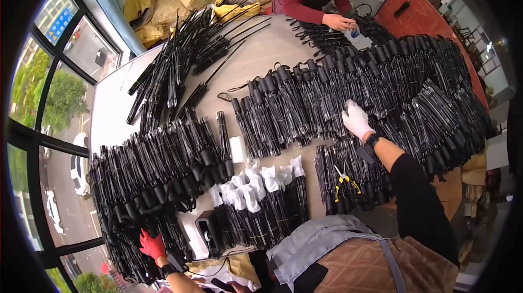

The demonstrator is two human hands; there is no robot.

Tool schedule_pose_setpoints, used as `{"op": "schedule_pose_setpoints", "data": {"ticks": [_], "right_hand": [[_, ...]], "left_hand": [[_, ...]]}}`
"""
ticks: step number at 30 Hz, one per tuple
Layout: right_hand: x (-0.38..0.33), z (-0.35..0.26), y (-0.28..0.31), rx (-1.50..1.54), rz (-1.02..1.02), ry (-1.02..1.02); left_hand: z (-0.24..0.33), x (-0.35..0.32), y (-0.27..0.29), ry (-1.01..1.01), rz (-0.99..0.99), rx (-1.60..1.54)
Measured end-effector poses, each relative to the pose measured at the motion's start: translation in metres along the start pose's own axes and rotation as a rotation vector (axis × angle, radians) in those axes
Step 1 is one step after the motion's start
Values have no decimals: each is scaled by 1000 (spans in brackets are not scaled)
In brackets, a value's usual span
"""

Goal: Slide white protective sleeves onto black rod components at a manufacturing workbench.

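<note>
My left hand (pixel 152 245), in a red glove, is low on the left with its fingers spread over black folding umbrella frames (pixel 125 246). Nothing shows in its grip. To the right, my right hand (pixel 357 120), in a white glove, reaches onto a long row of black umbrella frames (pixel 305 97). Its fingers are curled down among the frames, and what they hold, if anything, is hidden. Yellow-handled pliers (pixel 344 184) lie on a smaller group of frames below that hand. Between my arms stand bundled frames with white wrapped tops (pixel 251 195).
A co-worker's hand (pixel 339 22) works over frames at the far edge of the pale table (pixel 272 40). Loose black rods (pixel 180 64) are heaped at the far left. A black box-like device (pixel 206 232) stands near me. Sacks (pixel 163 7) lie behind; a window (pixel 60 86) is on the left.
</note>
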State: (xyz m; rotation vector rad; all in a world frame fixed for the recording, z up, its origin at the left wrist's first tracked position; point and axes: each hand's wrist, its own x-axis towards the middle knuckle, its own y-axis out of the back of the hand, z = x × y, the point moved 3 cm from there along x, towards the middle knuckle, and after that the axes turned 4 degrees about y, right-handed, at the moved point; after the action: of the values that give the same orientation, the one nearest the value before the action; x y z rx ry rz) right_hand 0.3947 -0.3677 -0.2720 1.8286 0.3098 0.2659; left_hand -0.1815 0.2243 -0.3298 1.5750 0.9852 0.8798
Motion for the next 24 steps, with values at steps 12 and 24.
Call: {"op": "schedule_pose_setpoints", "data": {"ticks": [12,24], "right_hand": [[-22,40,-39,61,300,169],[-34,103,-69,137,-114,-34]], "left_hand": [[216,-88,113,-142,176,-896],[-69,63,-43,705,935,-2320]]}}
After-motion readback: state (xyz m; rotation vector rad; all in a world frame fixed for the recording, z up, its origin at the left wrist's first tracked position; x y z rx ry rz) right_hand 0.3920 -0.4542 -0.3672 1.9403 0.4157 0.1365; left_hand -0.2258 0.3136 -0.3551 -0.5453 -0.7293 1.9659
